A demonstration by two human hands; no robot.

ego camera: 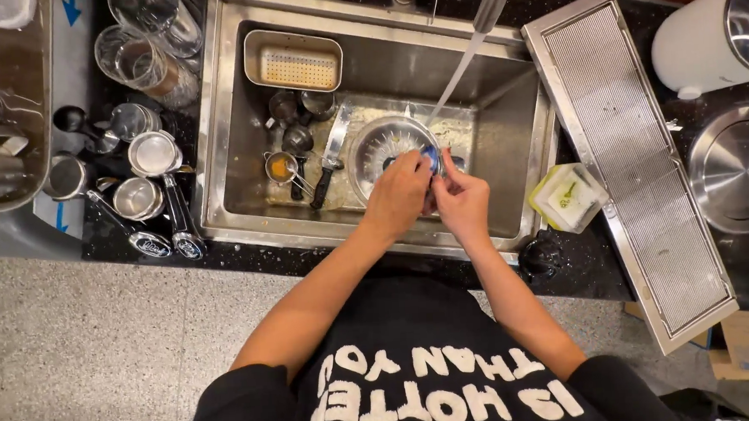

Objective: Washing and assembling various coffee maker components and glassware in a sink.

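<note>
Strainer bowl (pixel 384 147), round, perforated steel, sits in the sink (pixel 219 116) under a running stream of water (pixel 457 72).

Head view: left hand (pixel 399 192) and right hand (pixel 461 200) meet at the bowl's right rim, fingers closed around a small blue item (pixel 430 156), possibly a scrub pad; too hidden to be sure. Both hands touch the rim.

Handling judgement: bowl looks stiff, light, slick when wet; the rim is the best place to grip.

Count in sink: one black-handled knife (pixel 330 158), one perforated tray (pixel 294 61), about four small metal cups (pixel 297 140), one with orange residue. On the left surface: two glasses (pixel 136 61), several metal cups and portafilter-like handles (pixel 177 219). Right surface: one long steel grate (pixel 633 165), one white container (pixel 704 40), one round steel lid (pixel 739 169), one small yellow-green box (pixel 569 195).
</note>
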